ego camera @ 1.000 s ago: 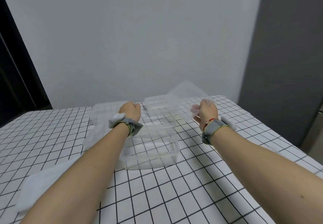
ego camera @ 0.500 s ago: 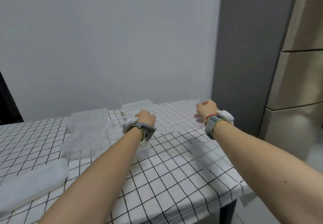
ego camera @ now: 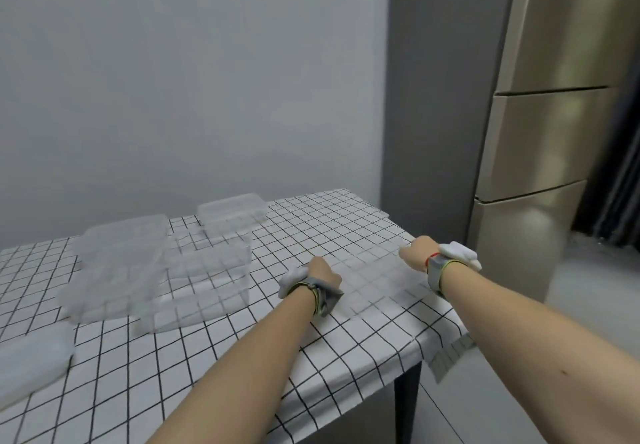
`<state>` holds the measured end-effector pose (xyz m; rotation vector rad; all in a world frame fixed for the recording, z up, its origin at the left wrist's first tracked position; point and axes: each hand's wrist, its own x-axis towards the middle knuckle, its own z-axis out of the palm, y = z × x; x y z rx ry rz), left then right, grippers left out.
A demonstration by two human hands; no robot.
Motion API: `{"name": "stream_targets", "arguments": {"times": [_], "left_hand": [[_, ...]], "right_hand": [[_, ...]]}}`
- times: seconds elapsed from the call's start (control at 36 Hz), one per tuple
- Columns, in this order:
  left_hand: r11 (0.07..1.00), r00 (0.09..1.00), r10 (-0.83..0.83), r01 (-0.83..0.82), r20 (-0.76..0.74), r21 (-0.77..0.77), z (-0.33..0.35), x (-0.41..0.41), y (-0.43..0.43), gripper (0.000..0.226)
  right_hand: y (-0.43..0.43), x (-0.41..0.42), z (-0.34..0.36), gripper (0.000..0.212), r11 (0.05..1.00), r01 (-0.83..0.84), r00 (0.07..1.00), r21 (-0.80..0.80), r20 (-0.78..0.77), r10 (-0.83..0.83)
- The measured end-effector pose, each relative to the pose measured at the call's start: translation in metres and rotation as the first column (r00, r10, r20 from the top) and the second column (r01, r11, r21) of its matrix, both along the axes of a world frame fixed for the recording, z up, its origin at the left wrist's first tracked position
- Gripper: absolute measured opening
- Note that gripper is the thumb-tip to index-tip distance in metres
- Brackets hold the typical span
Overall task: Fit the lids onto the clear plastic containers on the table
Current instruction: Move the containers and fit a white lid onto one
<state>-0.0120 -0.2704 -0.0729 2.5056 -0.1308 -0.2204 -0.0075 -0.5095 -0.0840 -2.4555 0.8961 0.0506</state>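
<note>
A clear lid, blurred and faint, lies flat and low over the right part of the checked tablecloth. My left hand grips its left end and my right hand its right end, both with curled fingers. To the left stands an open clear container, apart from my hands. Behind it sits another clear container, which seems to have a lid on. Further left is a blurred stack of clear containers.
A frosted lid or box lies at the near left. The table's right edge is close to my right arm, with floor below. A grey wall panel and a gold fridge stand to the right.
The view has swung to the right. Both hands moved right, away from the open container, carrying the clear lid from a raised tilt down to flat over the tablecloth.
</note>
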Motion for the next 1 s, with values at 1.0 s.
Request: {"name": "stream_targets", "arguments": {"times": [1.0], "left_hand": [[0.615, 0.779, 0.614, -0.574, 0.129, 0.54, 0.027, -0.084, 0.459, 0.045]], "right_hand": [[0.532, -0.032, 0.041, 0.043, 0.094, -0.914, 0.079, -0.395, 0.055, 0.995]]}}
